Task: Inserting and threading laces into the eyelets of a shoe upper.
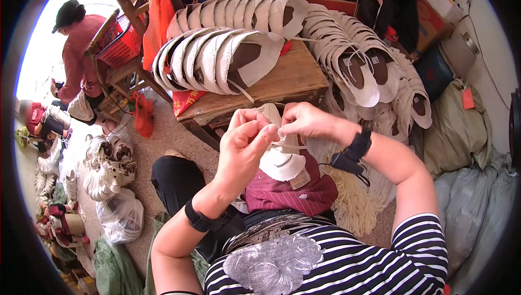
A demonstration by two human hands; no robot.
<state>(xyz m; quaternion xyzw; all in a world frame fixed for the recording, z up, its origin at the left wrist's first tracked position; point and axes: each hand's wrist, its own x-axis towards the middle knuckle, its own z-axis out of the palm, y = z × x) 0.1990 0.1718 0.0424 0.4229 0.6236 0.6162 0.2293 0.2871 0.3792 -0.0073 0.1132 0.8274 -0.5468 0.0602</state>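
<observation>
A pale shoe upper [283, 166] with a beige, ribbed-looking part lies over my lap, on a maroon striped cloth [271, 193]. My left hand [245, 142] is closed in a pinch at the upper's left side, thumb and forefinger together. Close by, my right hand [310, 122] pinches from the other side, so that the fingertips of both hands nearly meet above the upper. What sits between the fingertips is too small to make out. A thin pale strip crosses the upper just below the right fingers.
A wooden stool [260, 86] ahead carries rows of nested white shoe uppers [217, 59]. More strung uppers [353, 72] hang at its right. Cream laces [355, 200] spill beside my lap. Far left, a person in red [81, 51] sits near a chair with a red basket [119, 42].
</observation>
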